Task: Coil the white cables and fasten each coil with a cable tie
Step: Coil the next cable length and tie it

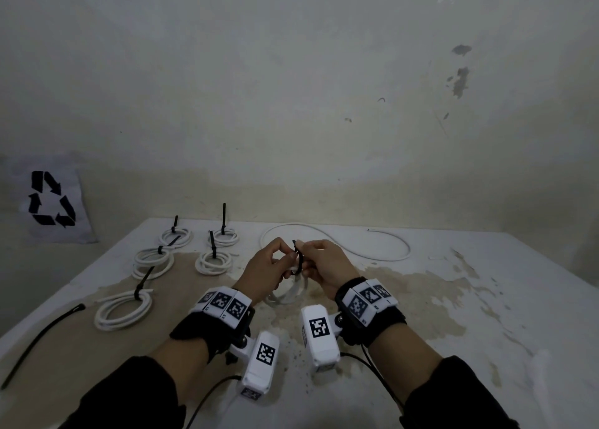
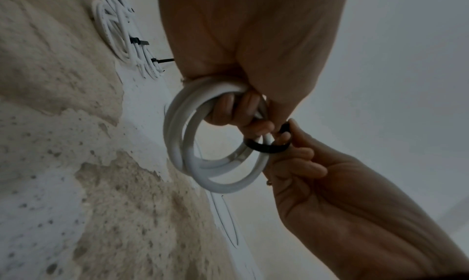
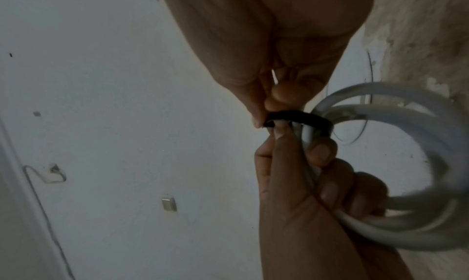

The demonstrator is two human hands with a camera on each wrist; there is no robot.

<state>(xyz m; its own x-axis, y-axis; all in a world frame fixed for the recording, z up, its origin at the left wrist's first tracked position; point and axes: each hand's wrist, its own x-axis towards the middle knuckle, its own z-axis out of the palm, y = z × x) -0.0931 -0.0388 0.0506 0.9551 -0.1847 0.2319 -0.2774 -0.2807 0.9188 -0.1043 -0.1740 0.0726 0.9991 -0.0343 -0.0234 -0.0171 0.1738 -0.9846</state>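
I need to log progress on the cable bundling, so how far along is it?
Done: five tied coils lie on the table. In hand: the left hand grips a sixth coil while the right hand closes a black tie around it. Left: one loose cable and a spare tie.

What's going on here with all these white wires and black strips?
A person is bundling cables. Their left hand grips a coil of white cable while the right hand pinches a black cable tie looped around it, not yet pulled tight. Five tied coils lie on the table to the left. One loose white cable and a spare tie still wait.
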